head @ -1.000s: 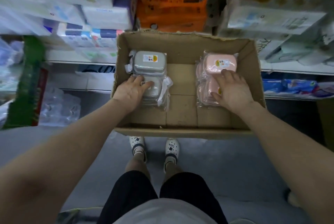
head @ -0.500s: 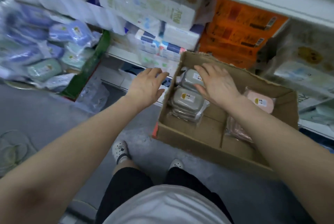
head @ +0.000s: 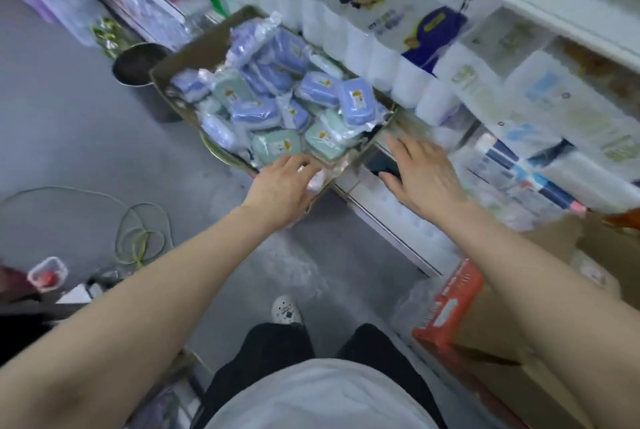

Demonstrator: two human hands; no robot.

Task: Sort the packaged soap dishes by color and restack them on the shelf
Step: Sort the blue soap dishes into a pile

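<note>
A cardboard box (head: 207, 42) on the low shelf holds a loose heap of packaged soap dishes, mostly blue (head: 356, 99), with a few green ones (head: 277, 146) toward the front. A pinkish wrapped package (head: 316, 182) sits at the box's near corner. My left hand (head: 280, 186) is at that corner with its fingers bent over the pink package; I cannot tell whether it grips it. My right hand (head: 422, 179) hovers flat with fingers spread over the shelf edge, just right of the box, holding nothing.
Packs of tissue and paper goods (head: 398, 57) fill the shelf behind and to the right. A second cardboard box with a red-orange side (head: 450, 297) stands at the lower right. A metal bowl (head: 138, 63), a green cable (head: 138, 231) and a small plastic container (head: 46, 272) are on the floor at left.
My view has swung left, from the box with grey and pink stacks to the mixed box. Both hands left that box; the left now reaches the mixed box's near corner.
</note>
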